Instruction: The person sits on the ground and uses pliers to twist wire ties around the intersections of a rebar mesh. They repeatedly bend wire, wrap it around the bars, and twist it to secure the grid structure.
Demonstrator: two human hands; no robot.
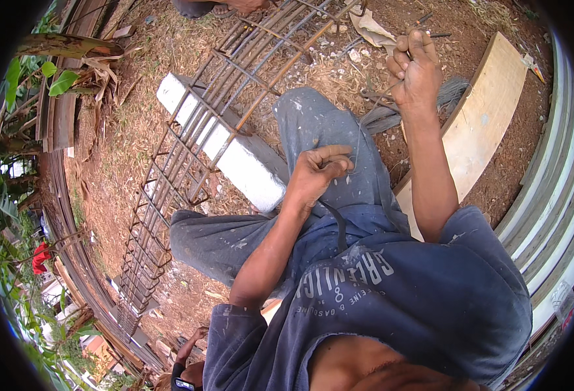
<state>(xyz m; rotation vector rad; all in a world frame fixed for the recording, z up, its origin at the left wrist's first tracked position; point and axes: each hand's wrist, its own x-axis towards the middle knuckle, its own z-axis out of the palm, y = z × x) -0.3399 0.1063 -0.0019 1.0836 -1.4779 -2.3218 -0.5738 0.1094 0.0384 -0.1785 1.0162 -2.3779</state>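
Note:
My left hand (319, 173) is closed in a pinch above my thigh, its fingertips pressed together. Whatever it holds is too thin to make out. Raised farther forward on the right, my right hand (417, 73) is closed too, and what is in its fingers cannot be made out. Two dark rods (439, 35) show just past its fingertips; whether they are held or lie on the ground is unclear. A bundle of grey wire (453, 92) lies beside my right wrist. To the left of my knees, a long rebar cage (235, 81) rests across a white-faced block (241, 171).
A curved plywood board (489, 107) lies to the right, with pale corrugated sheets (544, 195) beyond. Torn brown paper (373, 31) is on the dirt ahead. At the top edge another person's hand (248, 5) shows; another person's arm (186, 348) appears at lower left. Planks and plants line the left.

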